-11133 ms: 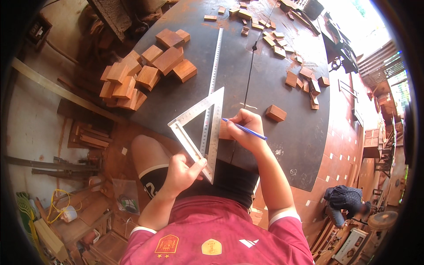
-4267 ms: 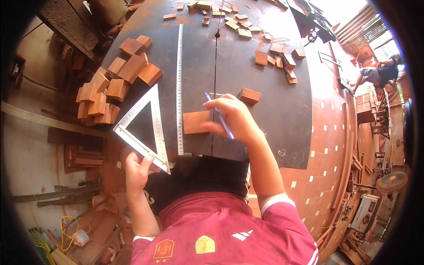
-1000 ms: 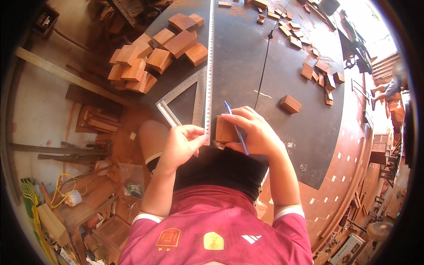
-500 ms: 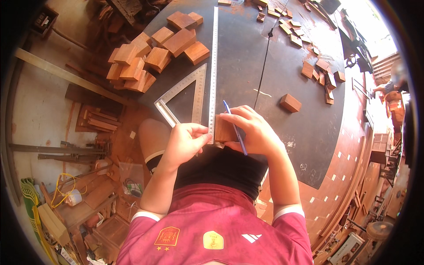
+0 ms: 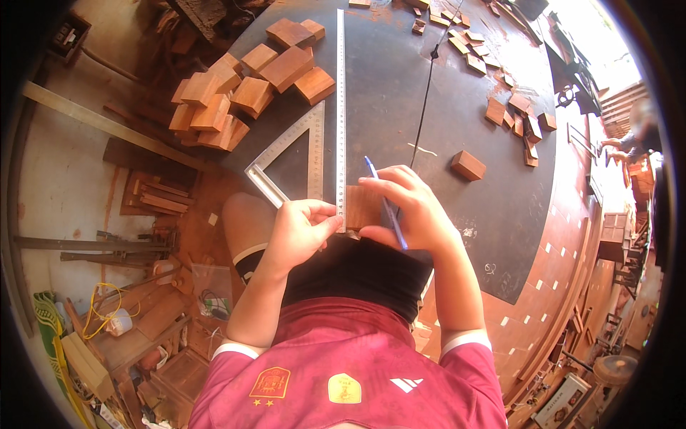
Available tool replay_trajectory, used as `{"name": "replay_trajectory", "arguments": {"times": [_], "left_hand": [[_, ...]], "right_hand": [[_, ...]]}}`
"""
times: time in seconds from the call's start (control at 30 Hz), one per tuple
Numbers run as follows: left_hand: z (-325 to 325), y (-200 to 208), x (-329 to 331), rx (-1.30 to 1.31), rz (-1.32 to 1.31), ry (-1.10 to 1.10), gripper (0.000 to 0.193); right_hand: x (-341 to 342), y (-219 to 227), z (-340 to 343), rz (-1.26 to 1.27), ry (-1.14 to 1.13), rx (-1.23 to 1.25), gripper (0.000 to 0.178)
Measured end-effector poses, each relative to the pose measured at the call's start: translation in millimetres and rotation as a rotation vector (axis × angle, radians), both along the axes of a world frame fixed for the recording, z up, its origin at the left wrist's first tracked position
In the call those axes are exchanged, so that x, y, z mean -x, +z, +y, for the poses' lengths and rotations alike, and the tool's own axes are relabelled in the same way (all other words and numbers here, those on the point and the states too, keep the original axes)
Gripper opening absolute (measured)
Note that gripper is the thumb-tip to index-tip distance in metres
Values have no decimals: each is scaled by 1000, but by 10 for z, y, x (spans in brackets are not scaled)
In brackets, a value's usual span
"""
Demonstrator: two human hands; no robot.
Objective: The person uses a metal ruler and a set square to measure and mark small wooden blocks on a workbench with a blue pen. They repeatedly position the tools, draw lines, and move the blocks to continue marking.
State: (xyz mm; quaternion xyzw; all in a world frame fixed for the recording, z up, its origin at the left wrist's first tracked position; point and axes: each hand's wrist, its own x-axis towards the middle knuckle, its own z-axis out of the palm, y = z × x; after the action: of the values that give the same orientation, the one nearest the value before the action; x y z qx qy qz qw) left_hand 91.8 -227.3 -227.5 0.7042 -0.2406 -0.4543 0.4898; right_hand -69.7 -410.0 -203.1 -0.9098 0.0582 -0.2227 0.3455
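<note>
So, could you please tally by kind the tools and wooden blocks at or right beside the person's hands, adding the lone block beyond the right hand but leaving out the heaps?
Blue pen: 1
Long ruler: 1
Triangular square: 1
Wooden blocks: 2 (held block, lone block)
Total: 5

1 head-worn fisheye view looks steeply down past the shirt (image 5: 321,350), close above the left hand (image 5: 300,232), right hand (image 5: 418,211) and table (image 5: 379,93).

Numerals (image 5: 341,179) line the ruler (image 5: 340,86) and triangular square (image 5: 315,154); pale digits (image 5: 490,269) (handwritten) mark the tabletop (image 5: 386,93); crests (image 5: 344,389) sit on the shirt (image 5: 336,339).
</note>
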Motion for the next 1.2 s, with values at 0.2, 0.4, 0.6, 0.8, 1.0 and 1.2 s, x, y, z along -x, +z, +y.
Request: {"name": "replay_trajectory", "arguments": {"times": [0.2,0.4,0.6,0.8,1.0,1.2], "left_hand": [[8,-37,5,21,8,0,21],[25,-60,15,45,5,11,20],[21,-53,7,33,7,-7,19],[13,4,5,9,-18,-38,17],[19,-36,14,42,-29,-11,18],[10,-13,8,7,-34,-51,16]], "right_hand": [[77,-171,-40,-43,5,-665,27],[28,-198,108,121,36,-864,10],[-39,-126,164,222,-14,-718,15],[-57,-152,173,274,-58,-722,16],[-60,-192,177,284,-60,-735,19],[-68,-180,184,273,-53,-753,21]]}}
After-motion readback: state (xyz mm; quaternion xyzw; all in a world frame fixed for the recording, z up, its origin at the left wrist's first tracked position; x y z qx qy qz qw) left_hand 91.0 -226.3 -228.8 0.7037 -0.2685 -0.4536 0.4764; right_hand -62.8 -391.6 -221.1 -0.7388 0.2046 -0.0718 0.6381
